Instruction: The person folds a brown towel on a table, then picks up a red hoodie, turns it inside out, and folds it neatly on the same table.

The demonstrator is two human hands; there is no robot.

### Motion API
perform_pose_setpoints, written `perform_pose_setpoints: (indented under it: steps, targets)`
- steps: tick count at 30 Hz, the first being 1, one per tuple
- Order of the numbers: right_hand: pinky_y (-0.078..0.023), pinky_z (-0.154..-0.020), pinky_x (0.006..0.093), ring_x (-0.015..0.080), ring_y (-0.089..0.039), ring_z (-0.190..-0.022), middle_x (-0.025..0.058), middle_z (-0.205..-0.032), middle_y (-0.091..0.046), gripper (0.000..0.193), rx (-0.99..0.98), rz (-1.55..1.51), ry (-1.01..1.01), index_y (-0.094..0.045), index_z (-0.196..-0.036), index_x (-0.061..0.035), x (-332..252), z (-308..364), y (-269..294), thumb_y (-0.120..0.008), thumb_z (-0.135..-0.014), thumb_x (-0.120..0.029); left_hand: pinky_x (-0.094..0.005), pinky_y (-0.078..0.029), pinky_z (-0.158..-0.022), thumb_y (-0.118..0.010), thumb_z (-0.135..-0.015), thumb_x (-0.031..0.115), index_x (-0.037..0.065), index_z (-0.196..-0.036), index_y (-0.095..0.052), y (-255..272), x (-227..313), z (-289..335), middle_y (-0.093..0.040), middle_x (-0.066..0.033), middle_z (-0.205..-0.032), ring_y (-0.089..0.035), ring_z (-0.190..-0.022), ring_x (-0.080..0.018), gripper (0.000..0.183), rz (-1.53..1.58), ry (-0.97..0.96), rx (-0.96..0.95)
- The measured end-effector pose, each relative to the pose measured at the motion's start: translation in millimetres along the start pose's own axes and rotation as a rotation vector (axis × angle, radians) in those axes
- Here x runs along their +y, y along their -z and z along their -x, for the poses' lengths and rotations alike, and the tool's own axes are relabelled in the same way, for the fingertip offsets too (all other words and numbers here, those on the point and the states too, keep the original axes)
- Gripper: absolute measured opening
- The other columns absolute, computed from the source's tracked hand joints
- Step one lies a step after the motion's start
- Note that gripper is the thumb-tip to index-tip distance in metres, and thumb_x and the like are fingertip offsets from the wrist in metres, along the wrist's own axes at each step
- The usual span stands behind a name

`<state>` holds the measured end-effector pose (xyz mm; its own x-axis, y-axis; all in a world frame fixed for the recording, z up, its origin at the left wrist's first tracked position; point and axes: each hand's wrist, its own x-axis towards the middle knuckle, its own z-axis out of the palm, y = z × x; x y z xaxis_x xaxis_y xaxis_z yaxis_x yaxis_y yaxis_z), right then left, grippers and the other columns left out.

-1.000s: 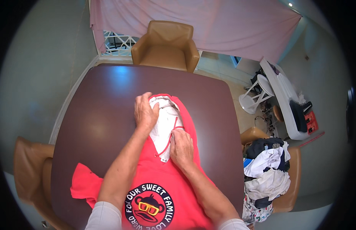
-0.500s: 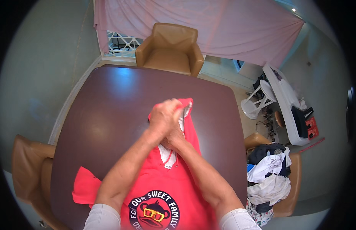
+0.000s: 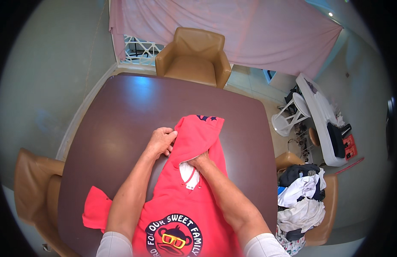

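One risk with red hoodie (image 3: 212,206) on brown table (image 3: 117,115): could snag drawstring (image 3: 192,174) and skew hood (image 3: 197,139) if yanking right hand (image 3: 202,159) from underneath, can't tell its opening or grip, nor hold of half-curled left hand (image 3: 160,141) at hood's edge

The right hand's (image 3: 202,161) fingers disappear under the folded red hood (image 3: 198,139), so their grip is hidden. Whether the left hand (image 3: 162,141) pinches the hood's edge is unclear. The bottom edge cuts off the hoodie's body (image 3: 175,200) and its round chest print (image 3: 175,240). The small neck label (image 3: 190,187) is unreadable. Heaped clothes (image 3: 302,201) hide most of a chair seat.
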<state>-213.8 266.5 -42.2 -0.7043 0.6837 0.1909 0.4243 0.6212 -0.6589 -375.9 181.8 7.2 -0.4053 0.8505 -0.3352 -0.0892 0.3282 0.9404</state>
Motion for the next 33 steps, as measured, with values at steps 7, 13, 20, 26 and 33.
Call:
perform_pose_setpoints:
  steps: [7,13,20,26,33]
  targets:
    - [-0.053,-0.101,0.0441,0.0293,-0.069,-0.113,0.0101,-0.122,-0.072,0.039,0.084,-0.097,0.092,-0.071,-0.123,-0.0115,3.4,9.9,3.9,-0.081,-0.091,-0.031,-0.0309,-0.046,-0.040,-0.059,-0.106,0.016,0.000,-0.126,-0.071,-1.5,11.7,-24.6,-0.071,-0.0068,-0.075,-0.061,-0.047,-0.0132,0.028,-0.296,-0.134,-0.047]
    - [-0.054,-0.095,0.0457,0.0322,-0.069,-0.112,0.0134,-0.121,-0.072,0.046,0.269,-0.484,0.097,-0.067,-0.126,-0.0083,14.8,13.0,-2.8,-0.082,-0.090,-0.034,-0.0322,-0.060,-0.055,-0.053,-0.109,0.012,-0.001,-0.135,-0.065,-2.5,25.1,-36.2,-0.076,-0.0134,-0.087,-0.071,-0.058,-0.0179,0.032,-0.194,-0.180,0.074]
    - [-0.054,-0.094,0.0463,0.0328,-0.069,-0.113,0.0139,-0.121,-0.072,0.045,0.334,-0.700,0.095,-0.068,-0.126,-0.0080,-2.1,-1.7,5.8,-0.081,-0.091,-0.033,-0.0330,-0.063,-0.071,-0.057,-0.111,0.048,-0.005,-0.153,-0.044,-12.4,13.6,4.8,-0.062,-0.0182,-0.132,-0.071,-0.098,-0.0215,0.068,0.295,-0.119,-0.024]
    - [-0.054,-0.093,0.0468,0.0333,-0.069,-0.113,0.0143,-0.120,-0.072,0.044,0.287,-0.863,0.139,-0.068,-0.126,-0.0078,-38.3,-16.2,-24.2,-0.080,-0.091,-0.032,-0.0506,-0.044,-0.118,-0.046,-0.107,0.073,0.000,-0.169,-0.027,21.4,2.7,17.0,-0.045,-0.0196,-0.166,-0.050,-0.144,-0.0262,0.098,0.277,-0.113,-0.136]
    - [-0.055,-0.092,0.0474,0.0339,-0.069,-0.114,0.0148,-0.120,-0.072,0.043,0.169,-0.854,0.181,-0.068,-0.126,-0.0075,-68.2,-10.3,-83.5,-0.079,-0.092,-0.031,-0.0405,-0.042,-0.123,-0.070,-0.102,0.058,-0.005,-0.166,-0.031,52.9,5.7,22.1,-0.052,-0.0232,-0.158,-0.051,-0.147,-0.0278,0.098,0.476,-0.104,-0.146]
